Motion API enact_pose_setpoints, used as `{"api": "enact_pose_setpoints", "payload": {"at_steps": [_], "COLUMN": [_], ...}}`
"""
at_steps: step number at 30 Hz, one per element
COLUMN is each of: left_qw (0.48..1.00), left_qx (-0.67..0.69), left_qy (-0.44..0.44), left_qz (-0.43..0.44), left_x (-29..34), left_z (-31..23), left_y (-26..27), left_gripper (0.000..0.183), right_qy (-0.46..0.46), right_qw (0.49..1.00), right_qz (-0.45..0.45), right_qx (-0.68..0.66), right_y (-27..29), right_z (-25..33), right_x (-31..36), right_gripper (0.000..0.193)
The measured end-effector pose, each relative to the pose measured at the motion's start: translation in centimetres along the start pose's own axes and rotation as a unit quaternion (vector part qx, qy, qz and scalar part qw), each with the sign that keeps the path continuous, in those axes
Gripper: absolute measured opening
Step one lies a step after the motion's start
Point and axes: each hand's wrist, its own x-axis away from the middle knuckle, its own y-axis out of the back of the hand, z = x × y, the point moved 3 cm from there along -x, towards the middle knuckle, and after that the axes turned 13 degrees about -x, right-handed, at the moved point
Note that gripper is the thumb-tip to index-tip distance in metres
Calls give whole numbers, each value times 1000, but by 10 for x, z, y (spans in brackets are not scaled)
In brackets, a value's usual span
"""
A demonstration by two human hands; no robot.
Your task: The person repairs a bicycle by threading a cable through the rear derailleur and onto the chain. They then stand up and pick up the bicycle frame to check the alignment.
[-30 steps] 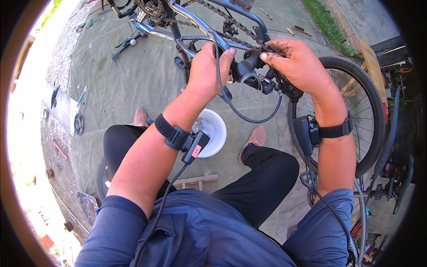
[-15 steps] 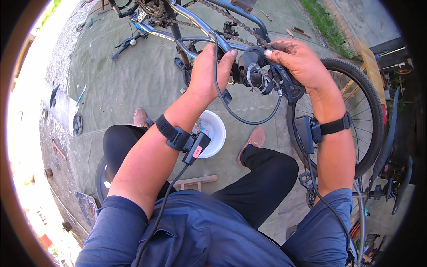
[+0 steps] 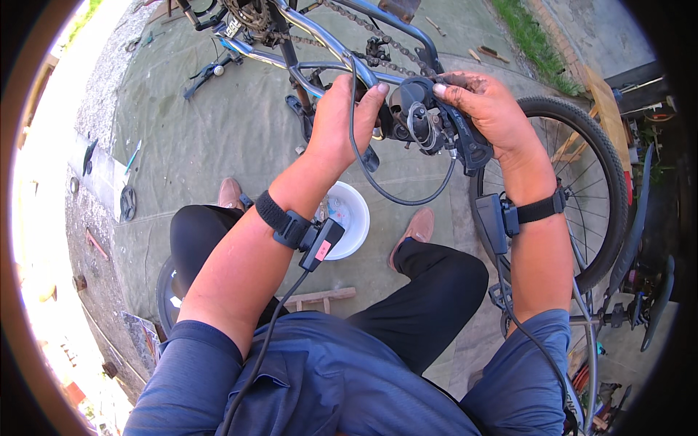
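A black rear derailleur (image 3: 418,120) hangs at the end of a bicycle frame (image 3: 313,30), with a coil of thin cable on its body. My right hand (image 3: 486,109), its fingertips blackened with grease, grips the derailleur's cage between thumb and fingers. On the other side, my left hand (image 3: 343,120) is closed around the rear end of the frame, thumb pointing towards the derailleur; its fingertips are hidden. A black cable housing (image 3: 392,198) loops below from the frame to the derailleur. The greasy chain (image 3: 389,45) runs back along the frame to my right fingers.
A white bucket (image 3: 356,221) stands on the green ground sheet (image 3: 174,131) between my feet. A bicycle wheel (image 3: 618,167) is at the right, near another bike's parts. A small wooden stool (image 3: 320,296) lies below me. Loose parts and tools are scattered at the left.
My right hand has turned slightly and the derailleur cage has swung a little with it; the right forearm shifted slightly left. My left hand stays nearly still.
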Motion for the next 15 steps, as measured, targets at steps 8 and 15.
{"api": "enact_pose_setpoints", "payload": {"at_steps": [8, 15], "left_qw": [957, 916], "left_qx": [151, 310], "left_qy": [152, 158], "left_qz": [193, 197], "left_x": [59, 70], "left_z": [-7, -10], "left_y": [1, -9], "left_gripper": [30, 31], "right_qy": [15, 1], "right_qw": [997, 999], "right_qz": [-58, -40], "right_qx": [-56, 9], "right_y": [5, -6], "right_z": [-11, -5], "right_x": [3, 5], "right_gripper": [29, 29]}}
